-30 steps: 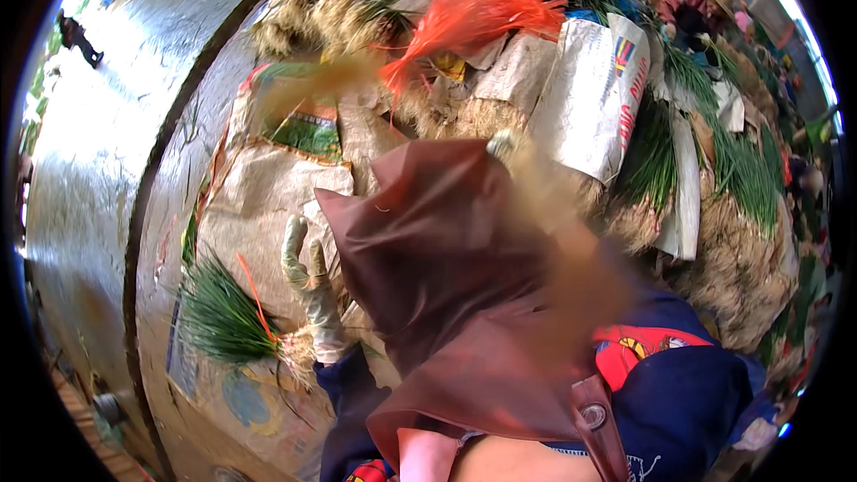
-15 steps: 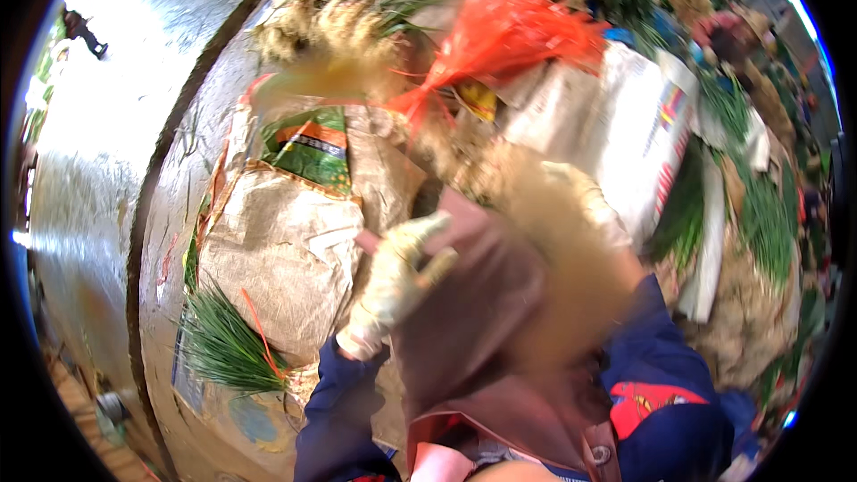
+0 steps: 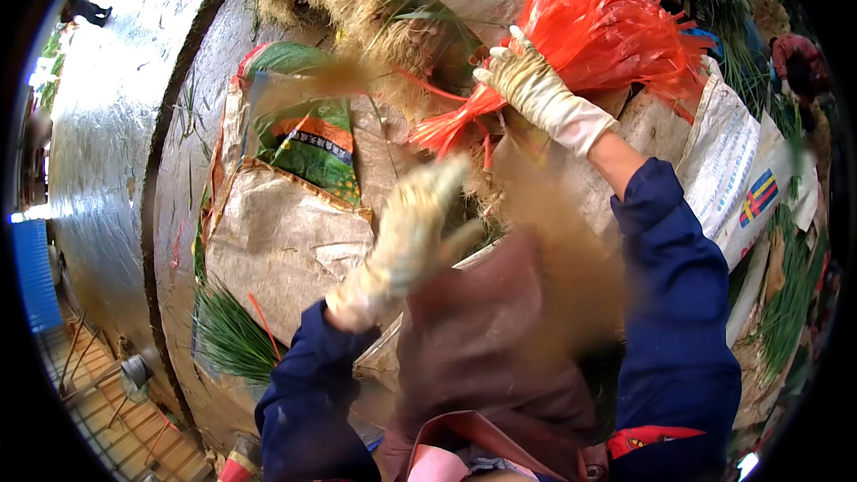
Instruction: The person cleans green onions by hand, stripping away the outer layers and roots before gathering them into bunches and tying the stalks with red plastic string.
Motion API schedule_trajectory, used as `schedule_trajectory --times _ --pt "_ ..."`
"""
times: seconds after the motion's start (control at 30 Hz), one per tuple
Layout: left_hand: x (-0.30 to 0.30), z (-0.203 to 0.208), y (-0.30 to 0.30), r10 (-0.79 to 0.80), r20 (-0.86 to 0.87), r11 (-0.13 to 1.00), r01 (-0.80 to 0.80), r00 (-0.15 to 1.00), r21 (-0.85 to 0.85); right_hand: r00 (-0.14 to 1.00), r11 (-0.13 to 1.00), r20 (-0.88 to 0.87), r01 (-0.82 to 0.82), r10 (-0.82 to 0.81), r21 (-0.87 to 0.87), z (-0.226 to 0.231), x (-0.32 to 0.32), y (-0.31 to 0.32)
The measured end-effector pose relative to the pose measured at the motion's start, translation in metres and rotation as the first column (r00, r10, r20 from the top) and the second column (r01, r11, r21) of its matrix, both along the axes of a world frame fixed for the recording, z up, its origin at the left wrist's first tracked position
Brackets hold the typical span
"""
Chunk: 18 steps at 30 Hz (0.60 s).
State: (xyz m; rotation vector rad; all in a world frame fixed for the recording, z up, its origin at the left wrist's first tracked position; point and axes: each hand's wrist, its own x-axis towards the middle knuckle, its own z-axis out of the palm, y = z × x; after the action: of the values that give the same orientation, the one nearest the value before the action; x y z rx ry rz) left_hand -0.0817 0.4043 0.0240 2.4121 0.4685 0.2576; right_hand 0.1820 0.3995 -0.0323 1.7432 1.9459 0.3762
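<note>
Two gloved hands are up over the work. The right hand [image 3: 536, 89] reaches far forward with its fingers closed around the narrow neck of one bundle of red plastic strips [image 3: 607, 27], which fans out just beyond it. The left hand [image 3: 406, 241], blurred, hangs nearer the body; whether it grips anything cannot be told. Left of it lies one printed sack [image 3: 308, 143]; below it, one tuft of green shoots [image 3: 232, 339].
</note>
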Motion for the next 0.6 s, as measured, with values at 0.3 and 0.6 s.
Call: schedule_trajectory --times 0.3,0.6 --pt "0.107 -0.055 0.016 -0.108 -0.106 0.874 0.043 0.988 -0.485 0.936 0.846 -0.333 0.085 0.113 0.526 0.034 -0.039 -0.103" --pt "-0.008 0.092 -0.011 0.344 0.021 0.538 -0.179 0.939 -0.824 0.358 0.432 -0.924 0.861 -0.136 0.269 0.066 -0.159 -0.398"
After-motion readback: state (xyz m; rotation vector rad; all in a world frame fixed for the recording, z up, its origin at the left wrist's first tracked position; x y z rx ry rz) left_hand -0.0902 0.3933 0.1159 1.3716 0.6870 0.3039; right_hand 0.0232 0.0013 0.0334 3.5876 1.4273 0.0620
